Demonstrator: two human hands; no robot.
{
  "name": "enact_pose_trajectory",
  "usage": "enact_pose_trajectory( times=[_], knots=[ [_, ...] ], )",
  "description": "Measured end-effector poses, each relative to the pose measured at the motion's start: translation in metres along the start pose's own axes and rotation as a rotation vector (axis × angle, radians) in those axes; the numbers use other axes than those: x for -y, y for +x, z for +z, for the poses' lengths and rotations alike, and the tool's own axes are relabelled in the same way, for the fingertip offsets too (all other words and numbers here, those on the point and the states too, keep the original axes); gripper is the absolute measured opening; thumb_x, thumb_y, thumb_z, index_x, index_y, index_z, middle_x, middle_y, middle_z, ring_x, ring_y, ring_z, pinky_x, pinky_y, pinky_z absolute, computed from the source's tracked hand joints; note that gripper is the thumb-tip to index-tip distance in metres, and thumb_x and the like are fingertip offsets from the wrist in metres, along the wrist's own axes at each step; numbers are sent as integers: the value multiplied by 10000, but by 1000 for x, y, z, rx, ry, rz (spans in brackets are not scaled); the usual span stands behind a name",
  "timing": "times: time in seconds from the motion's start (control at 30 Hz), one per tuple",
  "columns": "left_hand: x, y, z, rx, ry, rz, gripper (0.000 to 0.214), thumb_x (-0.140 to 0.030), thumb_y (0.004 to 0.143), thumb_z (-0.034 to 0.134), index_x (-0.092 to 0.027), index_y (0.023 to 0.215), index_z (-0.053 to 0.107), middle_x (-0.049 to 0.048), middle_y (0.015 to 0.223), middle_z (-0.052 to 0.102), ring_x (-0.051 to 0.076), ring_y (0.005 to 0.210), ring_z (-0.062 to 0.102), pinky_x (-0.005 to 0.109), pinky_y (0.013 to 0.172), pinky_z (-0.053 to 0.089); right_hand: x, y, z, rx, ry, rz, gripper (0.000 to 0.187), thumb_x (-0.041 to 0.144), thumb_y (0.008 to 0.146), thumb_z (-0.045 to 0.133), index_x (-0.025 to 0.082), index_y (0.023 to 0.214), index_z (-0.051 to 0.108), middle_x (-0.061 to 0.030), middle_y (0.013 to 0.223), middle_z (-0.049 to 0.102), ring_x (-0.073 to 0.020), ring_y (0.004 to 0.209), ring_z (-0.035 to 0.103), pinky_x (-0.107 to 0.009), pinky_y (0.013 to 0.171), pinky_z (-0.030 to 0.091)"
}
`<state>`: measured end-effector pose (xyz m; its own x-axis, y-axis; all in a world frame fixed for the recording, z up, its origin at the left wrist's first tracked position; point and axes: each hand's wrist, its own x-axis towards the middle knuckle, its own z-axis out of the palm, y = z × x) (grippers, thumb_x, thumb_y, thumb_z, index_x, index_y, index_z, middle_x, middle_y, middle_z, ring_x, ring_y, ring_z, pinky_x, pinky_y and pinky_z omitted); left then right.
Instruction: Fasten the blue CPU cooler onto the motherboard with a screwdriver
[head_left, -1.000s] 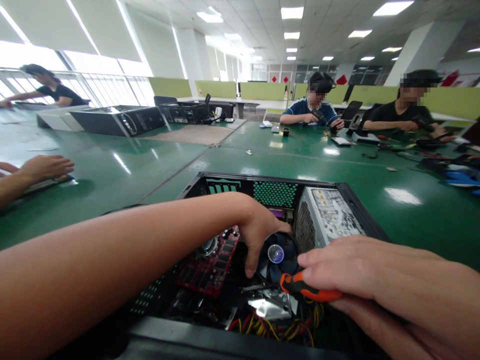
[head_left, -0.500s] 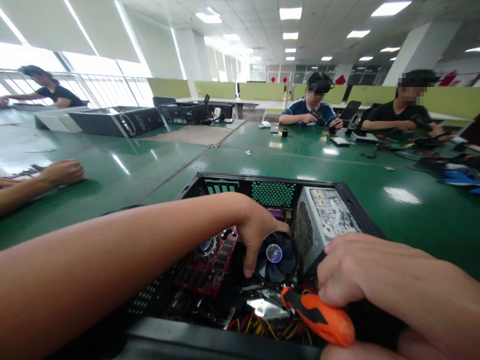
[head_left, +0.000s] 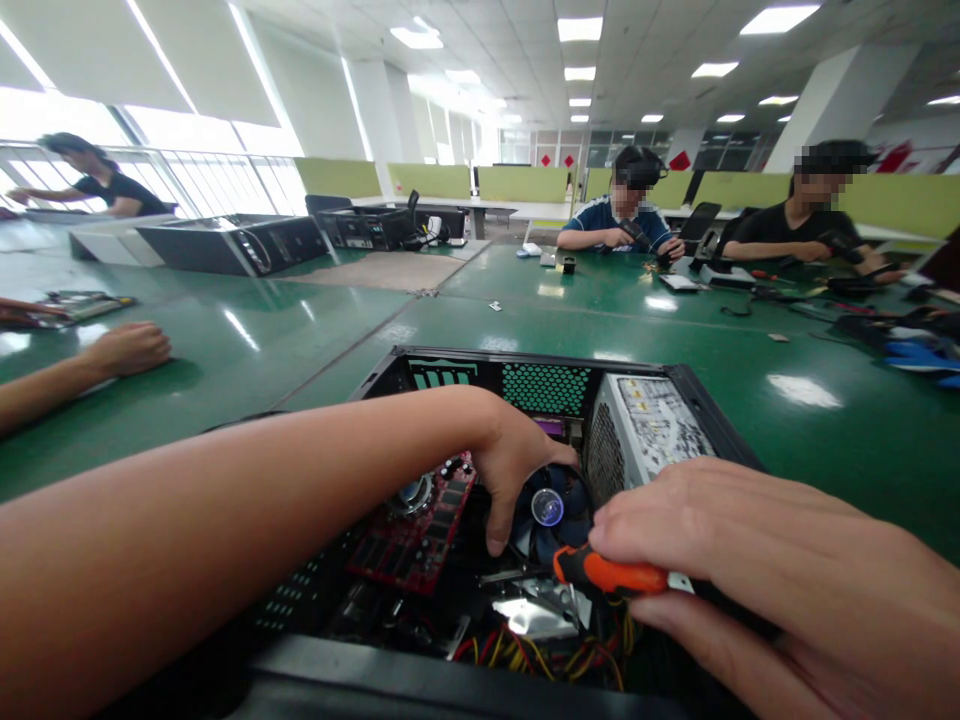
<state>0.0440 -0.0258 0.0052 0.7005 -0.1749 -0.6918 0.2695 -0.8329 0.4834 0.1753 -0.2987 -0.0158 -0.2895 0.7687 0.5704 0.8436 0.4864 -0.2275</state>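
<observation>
An open black computer case point(head_left: 487, 675) lies on the green table in front of me. My left hand point(head_left: 517, 460) reaches inside and grips the round black cooling fan point(head_left: 551, 508), its thumb on the near-left rim and the other fingers at the far side, partly hidden. My right hand point(head_left: 675, 530) is closed around an orange and black screwdriver point(head_left: 611, 572) by the fan's near right edge; where its tip rests cannot be made out. Left of the fan sits a red graphics card point(head_left: 420, 540). Red and yellow wires point(head_left: 540, 655) bunch at the near side.
A silver power supply point(head_left: 652, 420) fills the case's far right corner. Another person's arm point(head_left: 112, 355) rests on the table at left, near a circuit board point(head_left: 82, 305). Opposite, two people work. More computer cases point(head_left: 225, 245) stand at the back left.
My right hand has moved left with the screwdriver, now held more level and closer to the fan. My left hand has stayed on the fan. At far left a circuit board has come into view.
</observation>
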Motion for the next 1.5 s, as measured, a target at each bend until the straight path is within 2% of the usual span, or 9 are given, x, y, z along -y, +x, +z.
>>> enact_pose_trajectory(
  times=[0.2, 0.57, 0.73, 0.83, 0.97, 1.07, 1.17, 1.3, 1.5],
  knots=[
    [4, 0, 0, -10, -10, 0, 1066, -241, 453, 1034, -231, 1445, 645, 115, 1576, 780, 422, 1471, 734, 492, 1270, 585, -12, -20, 2, -65, -16, 61, 315, 484, 1089, 780, 354, 1360, 878, -57, 1134, 916, -366, 1168, 890, -445, 940, 762],
    [6, 1, 0, -9, -3, 28, 1097, -266, 459, 1022, -241, 1484, 632, 120, 1599, 772, 399, 1489, 731, 485, 1287, 568, -29, -32, -10, -61, -51, 111, 316, 482, 1079, 779, 364, 1355, 880, -58, 1125, 922, -385, 1144, 900, -474, 913, 781],
    [0, -2, -3, 4, 8, -33, 1116, -257, 445, 1018, -226, 1492, 633, 137, 1543, 798, 415, 1437, 754, 507, 1242, 598, -22, -16, -23, -53, -94, 131, 319, 447, 1096, 754, 361, 1389, 848, -59, 1181, 924, -385, 1129, 905, -478, 895, 788],
    [-2, -3, -3, 4, -19, -30, 1110, -244, 421, 1024, -206, 1466, 652, 146, 1541, 793, 428, 1444, 747, 508, 1251, 591, -13, 2, -29, -14, -204, 164, 277, 379, 1185, 612, 357, 1419, 759, -8, 1289, 906, -265, 1110, 902, -362, 988, 763],
    [0, -1, -2, 12, -32, -5, 1092, -239, 428, 1030, -207, 1450, 649, 150, 1570, 779, 411, 1456, 743, 491, 1265, 581, -8, 14, -31, 38, -258, 81, 256, 315, 1234, 537, 384, 1417, 702, 154, 1333, 877, -38, 1109, 853, -49, 1064, 576],
    [1, -1, -1, 2, -33, 0, 1097, -235, 419, 1033, -216, 1445, 649, 143, 1558, 789, 410, 1444, 750, 493, 1255, 589, -9, 18, -30, -22, -261, 117, 257, 304, 1239, 518, 381, 1405, 698, 173, 1346, 867, -12, 1171, 826, -16, 1151, 480],
    [2, -1, -1, -11, -26, -1, 1080, -237, 428, 1027, -225, 1440, 649, 134, 1531, 803, 412, 1435, 757, 495, 1239, 602, -12, 15, -29, -41, -228, 119, 263, 299, 1227, 527, 368, 1405, 709, 122, 1342, 882, -77, 1151, 854, -117, 1114, 593],
    [1, -2, -1, -5, -14, 3, 1072, -235, 435, 1021, -216, 1436, 639, 147, 1555, 790, 406, 1445, 753, 468, 1250, 595, -18, -10, -28, -79, -104, 137, 303, 406, 1116, 734, 337, 1397, 826, -57, 1285, 913, -342, 1174, 896, -426, 913, 771],
    [-4, -3, -2, -4, 5, -34, 1104, -213, 456, 1009, -211, 1484, 606, 156, 1634, 749, 413, 1495, 727, 479, 1290, 567, -19, -39, -24, -75, -59, 135, 321, 452, 1074, 814, 325, 1361, 876, -86, 1162, 913, -358, 1127, 895, -457, 930, 770]
  ],
)
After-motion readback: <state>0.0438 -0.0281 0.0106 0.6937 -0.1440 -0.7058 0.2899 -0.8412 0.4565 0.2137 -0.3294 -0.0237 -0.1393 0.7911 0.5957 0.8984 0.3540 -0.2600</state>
